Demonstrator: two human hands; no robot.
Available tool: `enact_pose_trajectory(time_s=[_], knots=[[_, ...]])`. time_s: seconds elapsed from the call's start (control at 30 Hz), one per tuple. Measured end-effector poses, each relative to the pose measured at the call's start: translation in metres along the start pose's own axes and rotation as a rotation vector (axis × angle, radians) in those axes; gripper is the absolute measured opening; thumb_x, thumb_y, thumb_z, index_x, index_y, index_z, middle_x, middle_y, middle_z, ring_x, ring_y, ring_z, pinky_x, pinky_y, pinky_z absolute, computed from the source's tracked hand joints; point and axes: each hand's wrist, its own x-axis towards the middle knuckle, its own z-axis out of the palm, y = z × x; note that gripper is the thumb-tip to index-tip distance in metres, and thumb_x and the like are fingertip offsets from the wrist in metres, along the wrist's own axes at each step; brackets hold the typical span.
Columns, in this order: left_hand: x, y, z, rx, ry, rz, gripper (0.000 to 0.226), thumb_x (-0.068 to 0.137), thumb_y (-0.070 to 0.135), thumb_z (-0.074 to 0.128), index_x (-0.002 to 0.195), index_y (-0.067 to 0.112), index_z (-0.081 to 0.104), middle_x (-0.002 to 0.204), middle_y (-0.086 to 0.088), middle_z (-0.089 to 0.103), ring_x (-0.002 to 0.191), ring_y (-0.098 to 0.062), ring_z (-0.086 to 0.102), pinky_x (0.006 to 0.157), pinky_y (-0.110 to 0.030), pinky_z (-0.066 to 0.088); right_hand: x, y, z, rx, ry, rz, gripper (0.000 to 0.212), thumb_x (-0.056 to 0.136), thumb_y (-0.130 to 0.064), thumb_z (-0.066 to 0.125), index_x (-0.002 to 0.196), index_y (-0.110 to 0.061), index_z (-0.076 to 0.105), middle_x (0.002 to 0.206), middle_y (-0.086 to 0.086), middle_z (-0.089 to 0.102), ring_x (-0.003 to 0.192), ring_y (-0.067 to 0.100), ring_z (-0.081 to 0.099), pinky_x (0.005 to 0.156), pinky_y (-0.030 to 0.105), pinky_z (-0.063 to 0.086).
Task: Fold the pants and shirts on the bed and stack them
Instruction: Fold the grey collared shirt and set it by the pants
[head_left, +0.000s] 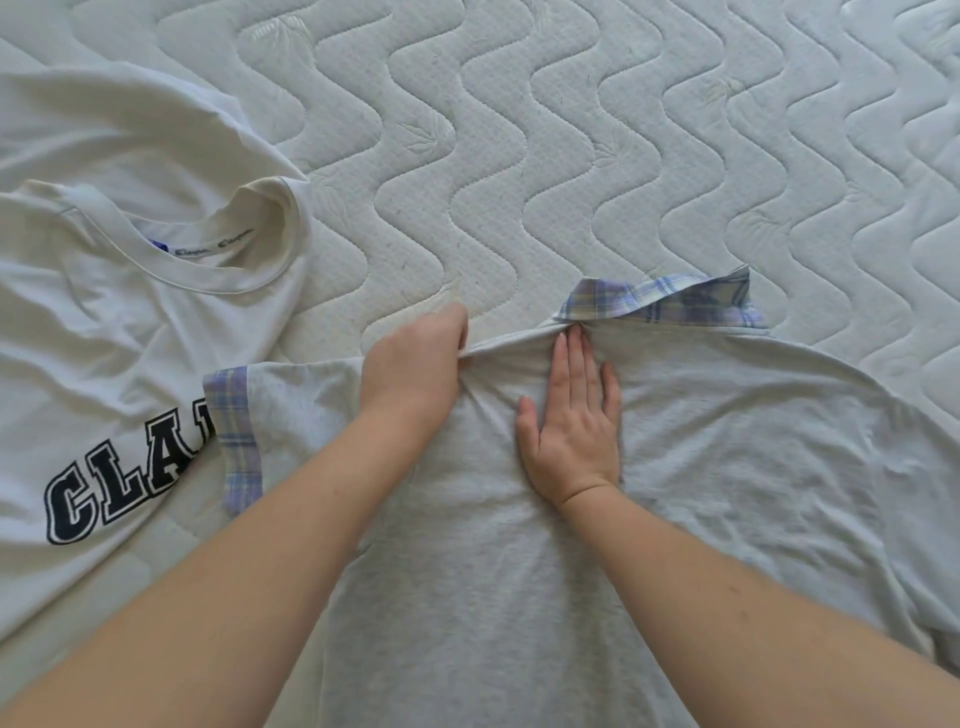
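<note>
Now the grey shirt (519, 571) lies face down across the bed's (519, 156) near edge; the left hand (415, 371) pinches its shoulder seam beside the plaid collar (660, 304); the right hand (574, 421) presses flat, fingers straight, below the collar; a white printed shirt (114, 312) lies toward the left edge, under the grey sleeve.

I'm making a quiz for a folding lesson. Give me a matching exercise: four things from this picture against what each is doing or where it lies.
Things:
1. left hand
2. right hand
3. white shirt
4. plaid collar

States:
A. lies flat, pressing the grey shirt
B. lies at the far edge of the grey shirt
C. grips the grey shirt's shoulder edge
D. lies left, with dark letters

Pairs: 1-C, 2-A, 3-D, 4-B
</note>
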Motion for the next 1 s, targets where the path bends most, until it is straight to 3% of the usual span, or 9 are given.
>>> enact_pose_trajectory(time_s=[0.07,0.13,0.23,0.3,0.37,0.57,0.73,0.9,1.0], knots=[[-0.007,-0.002,0.003,0.011,0.045,-0.023,0.022,0.087,0.000,0.044,0.094,0.021,0.047,0.087,-0.001,0.055,0.076,-0.027,0.045,0.061,-0.036,0.029,0.000,0.000,0.000,-0.011,-0.003,-0.008,0.073,0.093,-0.045,0.025,0.153,-0.004,0.020,0.162,0.011,0.015,0.150,0.021,0.014,0.121,0.046,0.009],[-0.006,-0.002,0.005,0.049,0.019,0.028,0.022,0.088,0.003,0.046,0.100,0.021,0.051,0.100,-0.003,0.057,0.090,-0.028,0.050,0.070,-0.038,0.034,0.000,0.000,0.001,-0.020,0.006,-0.016,0.070,0.094,-0.043,0.025,0.152,-0.004,0.026,0.161,0.012,0.019,0.150,0.022,0.016,0.121,0.047,0.009],[0.012,0.009,0.003,0.023,-0.091,0.164,0.024,0.090,0.035,0.062,0.111,0.025,0.055,0.111,0.001,0.056,0.111,-0.023,0.051,0.089,-0.037,0.037,0.000,0.001,0.003,-0.026,0.044,-0.019,0.063,0.095,-0.036,0.025,0.152,-0.008,0.030,0.160,0.006,0.026,0.149,0.017,0.019,0.121,0.046,0.010],[0.025,0.022,0.002,-0.066,-0.165,0.173,0.036,0.092,0.052,0.057,0.113,0.024,0.059,0.111,0.001,0.062,0.110,-0.022,0.054,0.089,-0.036,0.039,0.000,0.002,0.005,-0.019,0.076,-0.032,0.060,0.096,-0.032,0.027,0.151,-0.010,0.033,0.158,0.003,0.031,0.148,0.015,0.019,0.121,0.046,0.010],[0.037,0.035,0.005,-0.091,-0.177,0.145,0.033,0.097,0.049,0.050,0.108,0.022,0.064,0.108,-0.002,0.067,0.107,-0.025,0.058,0.084,-0.036,0.041,0.000,0.003,0.007,0.016,0.116,-0.048,0.055,0.096,-0.028,0.031,0.148,-0.010,0.038,0.154,0.003,0.038,0.146,0.017,0.022,0.121,0.045,0.009],[0.044,0.043,0.003,0.020,-0.322,0.166,0.015,0.094,0.034,0.063,0.102,0.023,0.068,0.108,-0.003,0.067,0.102,-0.025,0.061,0.084,-0.034,0.048,-0.002,0.005,0.009,0.091,0.186,-0.077,0.043,0.096,-0.025,0.036,0.133,-0.009,0.051,0.141,0.007,0.049,0.139,0.021,0.033,0.120,0.047,0.014],[0.032,0.039,0.008,-0.016,-0.239,0.186,0.018,0.090,0.021,0.052,0.106,0.018,0.061,0.112,-0.006,0.060,0.107,-0.027,0.055,0.089,-0.037,0.045,-0.001,0.003,0.006,0.036,0.140,-0.069,0.052,0.097,-0.027,0.033,0.144,-0.008,0.043,0.149,0.007,0.044,0.142,0.020,0.032,0.120,0.046,0.012],[0.046,0.051,0.007,-0.231,-0.250,0.151,0.024,0.094,0.037,0.053,0.106,0.019,0.064,0.101,0.002,0.065,0.099,-0.020,0.059,0.079,-0.030,0.042,0.000,0.002,0.005,-0.010,0.101,-0.047,0.056,0.097,-0.028,0.029,0.149,-0.008,0.037,0.157,0.006,0.033,0.146,0.016,0.026,0.120,0.045,0.011],[0.063,0.064,0.008,-0.153,-0.286,0.213,0.034,0.093,0.048,0.058,0.107,0.018,0.066,0.104,0.000,0.068,0.100,-0.020,0.060,0.082,-0.032,0.046,0.000,0.002,0.006,-0.007,0.103,-0.041,0.055,0.096,-0.027,0.030,0.148,-0.008,0.039,0.156,0.005,0.036,0.145,0.016,0.027,0.120,0.046,0.012]])
